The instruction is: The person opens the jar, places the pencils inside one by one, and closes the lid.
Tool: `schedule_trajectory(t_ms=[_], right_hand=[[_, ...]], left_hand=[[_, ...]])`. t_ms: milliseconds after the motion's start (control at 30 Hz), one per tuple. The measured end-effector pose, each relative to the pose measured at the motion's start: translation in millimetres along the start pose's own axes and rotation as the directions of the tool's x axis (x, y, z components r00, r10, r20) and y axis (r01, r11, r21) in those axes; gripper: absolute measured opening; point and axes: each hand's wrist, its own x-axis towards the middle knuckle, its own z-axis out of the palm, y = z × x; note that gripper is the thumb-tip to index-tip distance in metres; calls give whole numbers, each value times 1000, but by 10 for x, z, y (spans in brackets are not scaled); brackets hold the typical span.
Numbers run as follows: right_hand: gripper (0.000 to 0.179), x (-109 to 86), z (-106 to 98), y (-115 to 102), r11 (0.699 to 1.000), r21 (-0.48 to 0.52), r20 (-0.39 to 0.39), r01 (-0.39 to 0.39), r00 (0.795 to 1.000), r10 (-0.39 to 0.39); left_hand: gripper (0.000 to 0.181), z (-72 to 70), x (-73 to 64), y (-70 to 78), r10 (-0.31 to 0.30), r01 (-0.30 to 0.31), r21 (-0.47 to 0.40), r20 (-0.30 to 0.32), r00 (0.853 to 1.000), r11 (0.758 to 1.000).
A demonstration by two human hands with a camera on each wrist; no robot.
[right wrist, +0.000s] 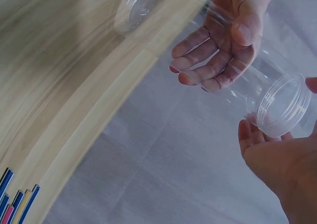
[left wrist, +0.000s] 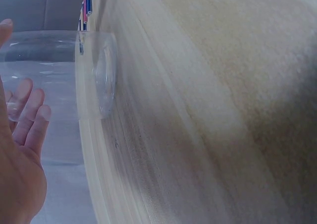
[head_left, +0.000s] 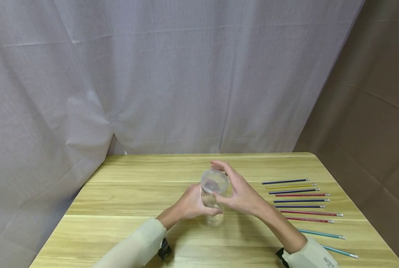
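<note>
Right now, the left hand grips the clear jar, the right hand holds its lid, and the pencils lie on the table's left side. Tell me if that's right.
No, the eraser-tipped pencils lie on the right side of the table, the head view shows. The left hand grips the clear jar; the right hand holds its lid.

There are one jar (head_left: 207, 200) and ten pencils (head_left: 301, 201): four blue, three red, two teal, one yellow.
</note>
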Motion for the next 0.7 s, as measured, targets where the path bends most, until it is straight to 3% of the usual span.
schedule_trajectory(t_ms=[133, 433, 700], right_hand=[[93, -4, 3, 1, 999, 21, 42, 33, 999, -34], [91, 18, 27, 23, 996, -82, -89, 38, 995, -45], [84, 43, -1, 10, 996, -43, -78, 74, 994, -77]], left_hand=[[79, 0, -3, 5, -2, 2, -12, 2, 1000, 1000], [87, 4, -2, -4, 14, -14, 12, 0, 1000, 1000], [88, 2, -6, 4, 8, -8, 1, -2, 1000, 1000]])
